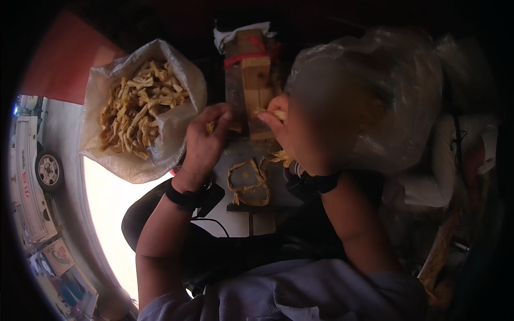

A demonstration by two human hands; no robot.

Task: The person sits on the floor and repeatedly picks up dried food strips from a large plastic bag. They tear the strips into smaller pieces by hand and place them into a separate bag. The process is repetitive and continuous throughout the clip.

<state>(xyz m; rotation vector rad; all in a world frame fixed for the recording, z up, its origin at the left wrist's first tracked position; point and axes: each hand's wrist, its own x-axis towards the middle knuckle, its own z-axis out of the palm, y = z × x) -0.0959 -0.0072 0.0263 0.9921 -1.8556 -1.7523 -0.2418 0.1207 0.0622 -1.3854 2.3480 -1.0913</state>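
My right hand pinches a pale yellow strip between thumb and fingers, in front of a wooden block. To its left, my left hand is raised with thumb and forefinger bent towards each other. A yellowish piece shows at its fingers, but whether they grip it is unclear. Below the hands, a looped, dried-looking strip lies on a small dark work surface. More strips lie just under my right hand, partly hidden by it.
At the left stands an open woven plastic sack full of knotted yellowish strips. A clear plastic bag is at the right, partly blurred. Red ties bind the wooden block. A white vehicle stands beyond, at the far left.
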